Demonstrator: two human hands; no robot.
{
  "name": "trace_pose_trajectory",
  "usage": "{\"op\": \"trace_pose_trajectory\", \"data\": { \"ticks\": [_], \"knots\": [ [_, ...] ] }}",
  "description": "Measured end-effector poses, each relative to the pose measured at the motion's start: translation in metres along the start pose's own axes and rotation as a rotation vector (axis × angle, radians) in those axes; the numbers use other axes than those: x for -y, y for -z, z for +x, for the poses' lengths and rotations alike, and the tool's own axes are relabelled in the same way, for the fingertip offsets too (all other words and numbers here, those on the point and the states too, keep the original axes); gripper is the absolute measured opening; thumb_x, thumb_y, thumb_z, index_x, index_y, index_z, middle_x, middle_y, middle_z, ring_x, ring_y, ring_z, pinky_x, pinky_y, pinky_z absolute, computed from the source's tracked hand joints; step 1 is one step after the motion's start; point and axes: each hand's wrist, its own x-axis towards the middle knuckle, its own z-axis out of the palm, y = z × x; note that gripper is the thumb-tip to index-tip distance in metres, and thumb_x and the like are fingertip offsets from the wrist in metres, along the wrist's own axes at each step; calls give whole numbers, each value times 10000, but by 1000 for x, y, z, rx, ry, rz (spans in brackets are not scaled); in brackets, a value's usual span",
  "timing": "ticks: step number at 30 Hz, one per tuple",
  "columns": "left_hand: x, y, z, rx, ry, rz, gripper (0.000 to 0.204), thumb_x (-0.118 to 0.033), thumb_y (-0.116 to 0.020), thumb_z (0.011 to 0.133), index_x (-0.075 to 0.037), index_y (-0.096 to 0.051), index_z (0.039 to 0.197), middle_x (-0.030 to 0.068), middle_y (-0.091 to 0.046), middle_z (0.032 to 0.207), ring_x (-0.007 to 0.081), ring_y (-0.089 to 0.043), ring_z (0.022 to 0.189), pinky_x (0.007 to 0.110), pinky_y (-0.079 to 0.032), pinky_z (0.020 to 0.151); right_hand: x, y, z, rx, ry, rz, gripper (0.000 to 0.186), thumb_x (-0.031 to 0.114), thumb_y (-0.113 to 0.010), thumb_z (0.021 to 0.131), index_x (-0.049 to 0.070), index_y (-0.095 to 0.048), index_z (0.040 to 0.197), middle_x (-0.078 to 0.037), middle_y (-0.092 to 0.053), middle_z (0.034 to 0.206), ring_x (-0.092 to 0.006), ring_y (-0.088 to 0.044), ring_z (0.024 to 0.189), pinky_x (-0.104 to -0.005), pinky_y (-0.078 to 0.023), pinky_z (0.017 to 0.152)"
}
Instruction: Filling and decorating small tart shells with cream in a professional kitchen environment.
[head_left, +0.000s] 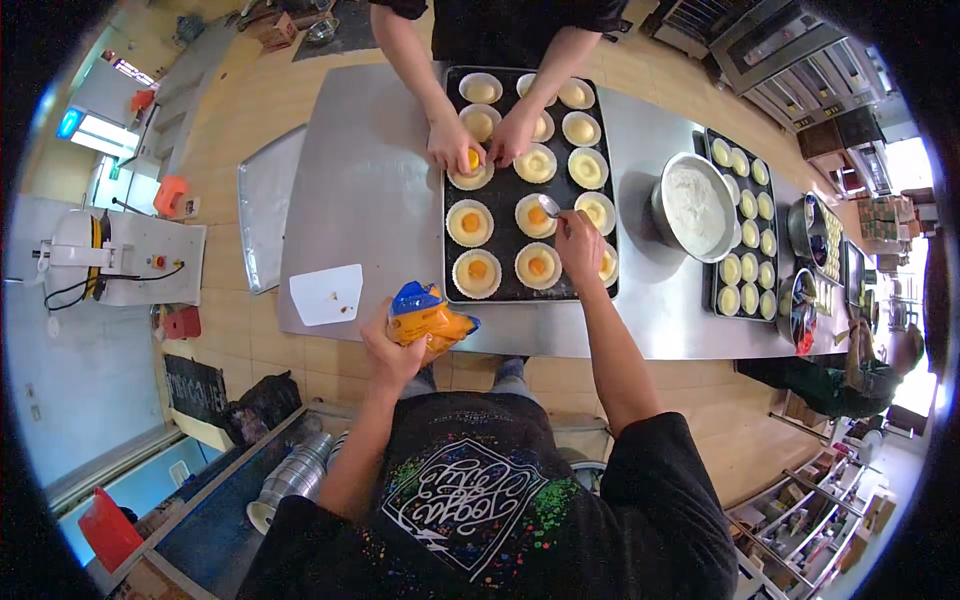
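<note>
Just right of the frame's centre, a spoon (549, 207), pinched in the closed right hand (580, 245), meets an orange-centred dough cup (534, 224) on a black tray (506, 228); lower left, the left hand (388, 345) clasps an orange-and-blue bag (425, 322).

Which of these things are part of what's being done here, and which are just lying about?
In use, it seems:
orange-and-blue bag, in the left hand
spoon, in the right hand
white cups of dough
black tray beneath them

Apparently just lying or standing about:
white card
silver tray
white machine
</note>
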Motion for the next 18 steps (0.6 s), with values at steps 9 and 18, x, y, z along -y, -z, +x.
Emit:
{"op": "trace_pose_trajectory", "data": {
  "ticks": [9, 18],
  "knots": [
    [-5, 4, 9, 78, -14, -42, 260, -89, -713, 683, -20, -654, 927, 114, -675, 748, 264, -538, 581, 365, -477, 591, 108, 128, -6, 218, -355, 687, 135, 80, -617, 974, 0, -706, 1035, -55, -685, 802, -116, -579, 695, -239, -473, 645],
    [-25, -7, 16, 90, -142, -145, 230, -96, -686, 691, -9, -641, 899, 102, -636, 712, 238, -483, 570, 347, -449, 579, 180, 171, -49, 438, -334, 935, 116, -12, -604, 962, -28, -690, 1038, -47, -675, 816, -99, -594, 726, -210, -479, 688]
  ]
}}
